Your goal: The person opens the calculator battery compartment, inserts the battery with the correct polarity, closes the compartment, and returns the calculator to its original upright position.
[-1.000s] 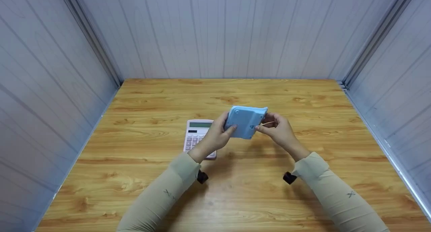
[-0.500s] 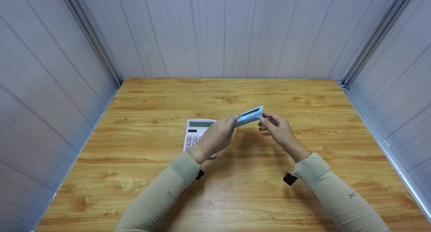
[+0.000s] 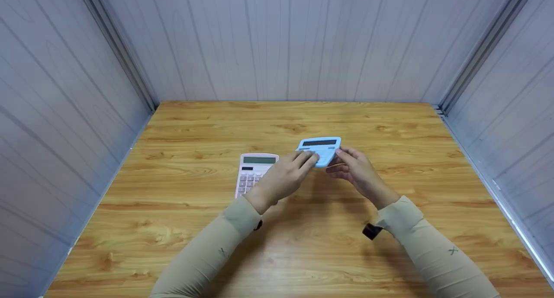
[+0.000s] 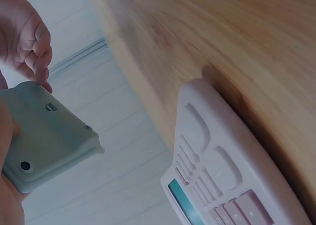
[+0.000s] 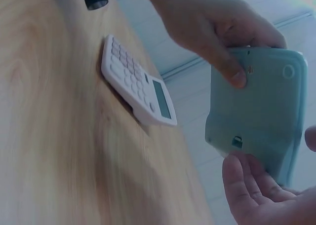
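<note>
A light blue calculator (image 3: 320, 147) is held above the table with its screen and keys facing up in the head view. My left hand (image 3: 288, 174) grips its left side, fingers over the keys. In the right wrist view, the left thumb presses on the calculator's back (image 5: 261, 104). My right hand (image 3: 357, 170) holds the right edge, thumb near the face and the other fingers at the underside. A pink calculator (image 3: 259, 160) lies face up on the table beside my left hand, which hides part of its keys.
The wood-grain table (image 3: 181, 229) is bordered by pale panelled walls (image 3: 268, 43) at the back and both sides. A small black device (image 3: 371, 231) sits at the right wrist.
The blue calculator has turned over in my left hand: its back faced up first, then its edge, now its face. My right hand stays at its right edge. The pink calculator has not moved.
</note>
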### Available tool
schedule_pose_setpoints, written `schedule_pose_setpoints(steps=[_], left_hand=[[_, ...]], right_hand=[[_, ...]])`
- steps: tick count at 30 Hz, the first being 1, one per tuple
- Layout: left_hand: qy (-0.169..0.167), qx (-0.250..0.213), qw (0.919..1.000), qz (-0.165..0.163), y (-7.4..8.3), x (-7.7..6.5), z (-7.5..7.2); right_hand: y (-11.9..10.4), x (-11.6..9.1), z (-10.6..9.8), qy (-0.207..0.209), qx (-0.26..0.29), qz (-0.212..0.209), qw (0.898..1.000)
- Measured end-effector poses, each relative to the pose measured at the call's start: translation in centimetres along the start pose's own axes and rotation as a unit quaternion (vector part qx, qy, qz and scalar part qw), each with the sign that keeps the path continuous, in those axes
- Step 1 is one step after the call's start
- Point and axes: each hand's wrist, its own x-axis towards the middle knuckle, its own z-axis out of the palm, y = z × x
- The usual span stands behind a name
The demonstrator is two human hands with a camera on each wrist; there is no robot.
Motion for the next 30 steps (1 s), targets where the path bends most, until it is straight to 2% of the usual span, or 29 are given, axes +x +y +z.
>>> schedule_pose_setpoints(steps=[3, 9, 14, 21, 26, 30], left_hand=[[0.009, 0.037, 0.9991, 0.016, 0.2, 0.1, 0.2], [-0.010, 0.110, 0.9930, 0.042, 0.7, 0.3, 0.4], [-0.032, 0.122, 0.9910, 0.044, 1.1, 0.4, 0.4], [-0.044, 0.074, 0.9961, 0.018, 1.2, 0.4, 0.3], [-0.058, 0.007, 0.9975, -0.040, 0.8, 0.5, 0.1], [-0.086, -0.060, 0.9895, -0.100, 0.4, 0.5, -0.1]], right_hand=[[0.0, 0.0, 0.1, -0.004, 0.024, 0.006, 1.000], [0.2, 0.3, 0.0, 0.002, 0.069, 0.024, 0.997], [0.2, 0.4, -0.2, 0.006, 0.076, 0.031, 0.997], [-0.1, 0.6, -0.7, 0.000, 0.108, 0.040, 0.993], [-0.3, 0.7, -1.1, 0.001, 0.114, 0.046, 0.992], [-0.5, 0.7, -1.4, 0.006, 0.103, 0.050, 0.993]])
